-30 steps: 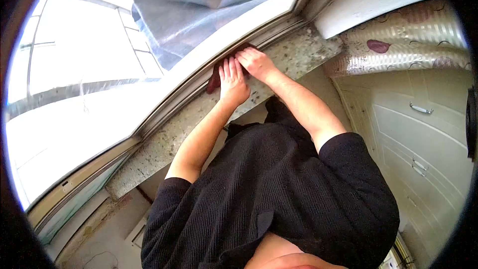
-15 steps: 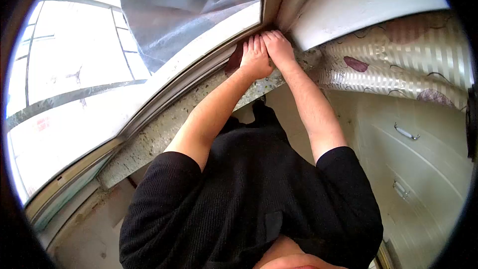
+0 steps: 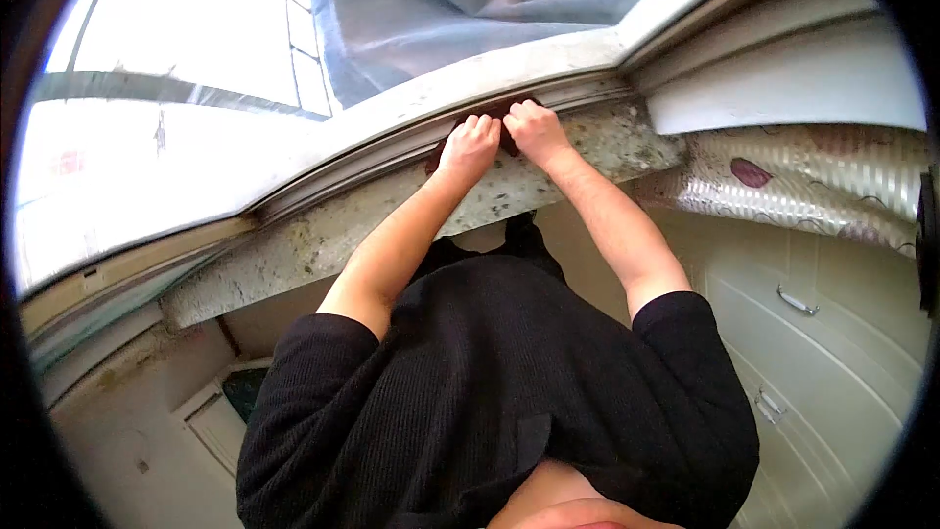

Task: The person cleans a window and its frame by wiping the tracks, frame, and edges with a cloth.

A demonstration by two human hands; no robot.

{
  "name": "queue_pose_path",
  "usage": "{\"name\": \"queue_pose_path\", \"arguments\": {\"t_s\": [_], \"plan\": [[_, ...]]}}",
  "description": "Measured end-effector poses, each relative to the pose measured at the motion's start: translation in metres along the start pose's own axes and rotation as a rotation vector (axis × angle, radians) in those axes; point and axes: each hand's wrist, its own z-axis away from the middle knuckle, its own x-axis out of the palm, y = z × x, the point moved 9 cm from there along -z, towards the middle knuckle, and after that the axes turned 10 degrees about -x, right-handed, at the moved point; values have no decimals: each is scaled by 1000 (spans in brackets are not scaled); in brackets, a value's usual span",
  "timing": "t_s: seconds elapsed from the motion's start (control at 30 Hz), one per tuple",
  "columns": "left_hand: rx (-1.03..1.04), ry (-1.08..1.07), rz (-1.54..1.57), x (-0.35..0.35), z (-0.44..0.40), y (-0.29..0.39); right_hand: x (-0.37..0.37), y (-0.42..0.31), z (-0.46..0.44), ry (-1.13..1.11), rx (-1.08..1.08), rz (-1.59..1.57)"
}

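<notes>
Left hand (image 3: 472, 149) and right hand (image 3: 535, 131), curled, apparently gripping dark-red cloth (image 3: 508, 141) against the track (image 3: 380, 160) behind the back edge of the sill (image 3: 294, 257): wiping step, next stroke needing pressure.

No lettering, label, brand, number or sign can be read anywhere in view.

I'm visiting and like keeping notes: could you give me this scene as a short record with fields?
Left hand: fingers curled on dark red cloth
Right hand: curled on the same cloth, beside the left
Place: window track along speckled stone sill
Beyond glass: grey-blue sheet
Clothing: black short-sleeved top
</notes>
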Motion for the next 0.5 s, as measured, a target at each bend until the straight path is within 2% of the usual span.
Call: {"name": "queue_pose_path", "arguments": {"t_s": [0.07,0.13,0.2,0.5], "plan": [[-1,93,-25,-8,32,-36,6,-43,-29,58,-35,-50],[4,128,-106,-17,62,-67,18,-82,-55,34,-79,-67],[-61,210,-47,-30,91,-104,30,-120,-79,12,-76,-74],[-200,277,-73,-76,232,-265,80,-299,-190,-68,-266,-130]]}}
